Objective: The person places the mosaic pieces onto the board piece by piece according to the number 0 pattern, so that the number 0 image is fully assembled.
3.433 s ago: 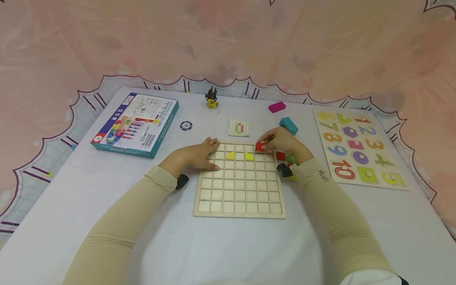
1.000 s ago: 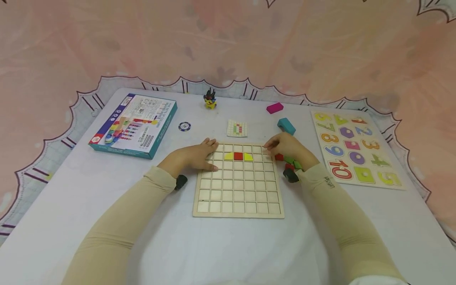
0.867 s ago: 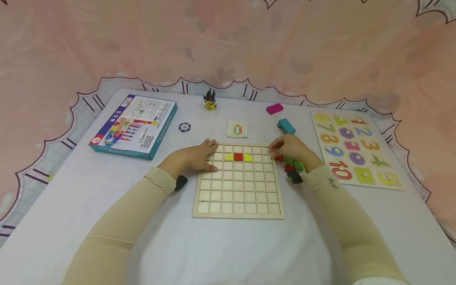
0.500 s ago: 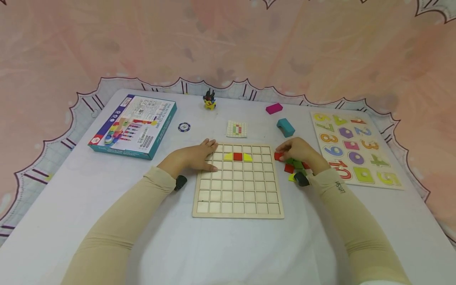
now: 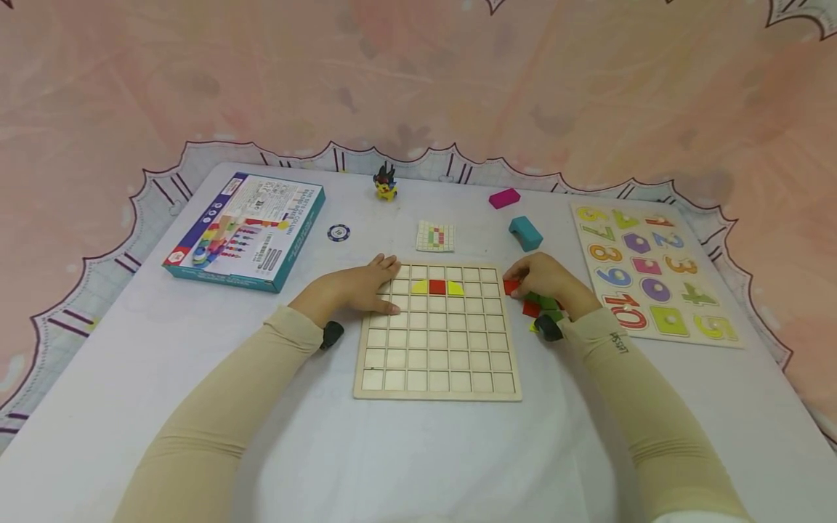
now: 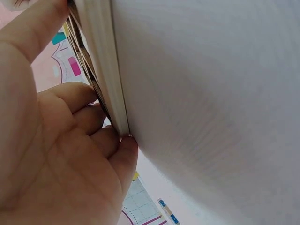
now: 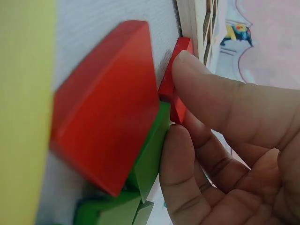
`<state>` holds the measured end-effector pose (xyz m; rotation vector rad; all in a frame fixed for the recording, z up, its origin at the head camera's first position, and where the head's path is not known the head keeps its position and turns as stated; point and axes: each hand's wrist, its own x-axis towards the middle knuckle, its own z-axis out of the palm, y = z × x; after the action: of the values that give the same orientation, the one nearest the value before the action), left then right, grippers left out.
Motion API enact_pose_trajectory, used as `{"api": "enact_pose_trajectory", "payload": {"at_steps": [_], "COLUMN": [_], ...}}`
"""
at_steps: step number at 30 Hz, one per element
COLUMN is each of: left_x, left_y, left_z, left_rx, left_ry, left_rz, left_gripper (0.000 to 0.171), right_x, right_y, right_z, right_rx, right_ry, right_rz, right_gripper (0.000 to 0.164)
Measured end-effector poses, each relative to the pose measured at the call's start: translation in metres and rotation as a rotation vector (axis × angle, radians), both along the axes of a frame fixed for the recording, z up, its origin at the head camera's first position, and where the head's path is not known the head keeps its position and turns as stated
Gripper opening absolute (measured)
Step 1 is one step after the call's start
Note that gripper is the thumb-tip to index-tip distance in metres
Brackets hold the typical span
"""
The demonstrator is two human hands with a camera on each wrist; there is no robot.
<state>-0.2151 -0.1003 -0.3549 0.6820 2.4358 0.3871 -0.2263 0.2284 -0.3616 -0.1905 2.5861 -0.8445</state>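
A wooden grid board (image 5: 438, 399) lies mid-table. In one of its upper rows sit a red square tile (image 5: 437, 288) and, either side of it, yellow tiles (image 5: 421, 288) with a slanted or curved side. My left hand (image 5: 358, 288) rests over the board's upper left corner, thumb apart from the fingers; the left wrist view shows fingertips at the board's edge (image 6: 105, 61). My right hand (image 5: 546, 280) pinches another red tile (image 7: 176, 84) between thumb and fingers, right beside the board's right edge. Just below that hand lie green tiles (image 7: 150, 154) and a larger-looking red tile (image 7: 110, 98).
Behind the board lies a small pattern card (image 5: 435, 237). Around it are a poker chip (image 5: 338, 232), a toy figure (image 5: 386, 183), a magenta block (image 5: 504, 198) and a teal block (image 5: 526, 233). A boxed toy (image 5: 245, 231) lies left, a number puzzle (image 5: 654, 272) right.
A red tile now sits between the two yellow ones; my right hand held one over the board earlier. That hand has moved right to the loose tiles. My left hand stays put.
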Motion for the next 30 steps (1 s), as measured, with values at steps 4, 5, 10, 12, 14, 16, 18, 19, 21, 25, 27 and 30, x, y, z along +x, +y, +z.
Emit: {"api": "enact_pose_trajectory", "payload": {"at_steps": [4,5,10,12,14,16,18,19,21,25,27,30], "left_x": [0.0,0.0,0.0,0.0,0.0,0.0,0.001,0.001,0.0,0.0,0.0,0.0], "left_y": [0.0,0.0,0.0,0.0,0.0,0.001,0.001,0.001,0.001,0.0,0.0,0.0], "left_z": [0.0,0.0,0.001,0.001,0.001,0.001,0.001,0.0,0.0,0.0,0.0,0.0], "left_rx": [-0.002,-0.005,-0.013,-0.01,-0.006,-0.001,-0.004,-0.006,-0.008,-0.015,-0.015,-0.014], "left_ry": [0.002,0.002,0.0,-0.004,-0.007,-0.009,-0.007,-0.006,-0.005,0.0,0.002,0.006], "left_rz": [-0.003,-0.003,0.001,0.003,0.003,0.004,0.003,0.002,0.002,-0.006,-0.01,-0.014], "left_gripper": [0.092,0.092,0.091,0.091,0.091,0.091,0.091,0.091,0.091,0.092,0.092,0.092], "right_x": [0.0,0.0,0.0,0.001,0.003,0.004,0.004,0.005,0.004,0.002,0.0,-0.001], "right_y": [0.0,0.0,0.001,0.004,0.006,0.008,0.01,0.01,0.009,0.003,-0.002,-0.011], "right_z": [0.0,0.001,0.004,0.006,0.009,0.012,0.015,0.016,0.018,0.018,0.017,0.015], "right_rx": [-0.013,-0.016,-0.008,-0.013,-0.021,-0.042,-0.055,-0.067,-0.088,-0.122,-0.138,-0.141], "right_ry": [0.02,0.028,0.059,0.056,0.04,0.015,-0.004,-0.01,-0.016,-0.011,-0.015,-0.018], "right_rz": [0.012,0.014,0.017,0.017,0.004,-0.024,-0.054,-0.068,-0.083,-0.068,-0.052,-0.024], "right_gripper": [0.03,0.029,0.022,0.02,0.02,0.021,0.022,0.023,0.023,0.024,0.024,0.024]}}
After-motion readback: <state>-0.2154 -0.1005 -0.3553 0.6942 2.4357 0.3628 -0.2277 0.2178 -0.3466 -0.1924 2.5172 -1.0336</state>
